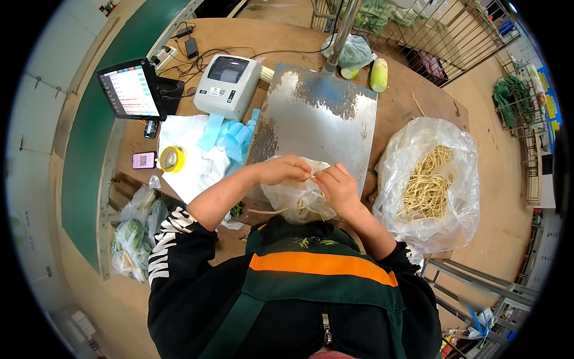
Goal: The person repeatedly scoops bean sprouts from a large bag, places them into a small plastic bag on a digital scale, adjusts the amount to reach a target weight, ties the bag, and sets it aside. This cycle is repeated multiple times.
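Note:
A clear plastic bag (308, 200) lies at the near edge of the metal scale platform (317, 134), with some pale stem-like strands inside and one long strand sticking out to the left. My left hand (286, 170) is closed, thumb and fingers pinching the gathered top of this bag. Right beside it, my right hand (338, 188) is closed in a pinch on the same gathered plastic. The fingertips of both hands nearly meet, and the bit of plastic between them is small. On the right stands a large open plastic bag (466, 149) holding a heap of thin yellowish strands (427, 194).
Left of the scale are a label printer (224, 88), a screen (127, 90), a phone (143, 160), a yellow tape roll (171, 160) and blue label strips (233, 139). Behind the scale lie a green gourd (379, 75) and a bagged vegetable (351, 52). Bagged greens (131, 242) sit lower left.

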Demonstrator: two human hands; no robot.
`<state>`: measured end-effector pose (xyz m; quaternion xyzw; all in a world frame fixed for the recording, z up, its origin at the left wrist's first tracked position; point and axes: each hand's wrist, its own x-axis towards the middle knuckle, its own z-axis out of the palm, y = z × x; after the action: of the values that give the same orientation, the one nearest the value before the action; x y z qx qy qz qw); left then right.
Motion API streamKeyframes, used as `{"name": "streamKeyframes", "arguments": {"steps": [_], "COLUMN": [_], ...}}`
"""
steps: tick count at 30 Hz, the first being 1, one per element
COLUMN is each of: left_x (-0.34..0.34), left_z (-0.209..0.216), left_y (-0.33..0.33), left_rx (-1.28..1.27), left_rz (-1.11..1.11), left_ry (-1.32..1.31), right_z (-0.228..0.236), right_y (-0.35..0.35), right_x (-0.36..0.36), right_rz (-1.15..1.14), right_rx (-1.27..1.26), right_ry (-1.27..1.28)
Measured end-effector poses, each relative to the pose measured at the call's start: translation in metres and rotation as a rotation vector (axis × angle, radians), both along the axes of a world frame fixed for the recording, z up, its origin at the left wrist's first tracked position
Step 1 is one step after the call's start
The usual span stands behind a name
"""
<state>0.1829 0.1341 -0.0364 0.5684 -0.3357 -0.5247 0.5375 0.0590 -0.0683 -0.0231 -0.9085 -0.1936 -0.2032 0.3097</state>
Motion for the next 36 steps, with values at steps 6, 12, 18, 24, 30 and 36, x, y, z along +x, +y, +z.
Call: {"name": "streamKeyframes", "arguments": {"steps": [6, 12, 18, 24, 30, 36], "left_x": [-0.024, -0.089, -0.055, -0.183, -0.212, -0.182], "left_z": [-0.024, 0.066, 0.072, -0.044, -0.073, -0.035], "left_y": [0.014, -0.039, 0.059, 0.191, 0.16, 0.099], "left_rx": [-0.028, -0.477, 0.112, 0.923, 0.716, -0.085], "left_rz": [0.227, -0.243, 0.312, 0.004, 0.715, 1.249], "left_ry": [0.272, -0.671, -0.7, -0.76, -0.469, 0.203], "right_z": [-0.016, -0.048, -0.007, 0.008, -0.042, -0.025], "right_y": [-0.007, -0.008, -0.02, 0.003, -0.011, 0.053], "right_x": [-0.003, 0.016, 0.022, -0.012, 0.011, 0.01], "right_rz": [0.016, -0.074, -0.041, -0.082, -0.048, -0.006], "right_rx": [-0.011, -0.211, -0.039, -0.046, 0.388, 0.623], "right_ry": [0.025, 0.167, 0.252, 0.361, 0.592, 0.863]}}
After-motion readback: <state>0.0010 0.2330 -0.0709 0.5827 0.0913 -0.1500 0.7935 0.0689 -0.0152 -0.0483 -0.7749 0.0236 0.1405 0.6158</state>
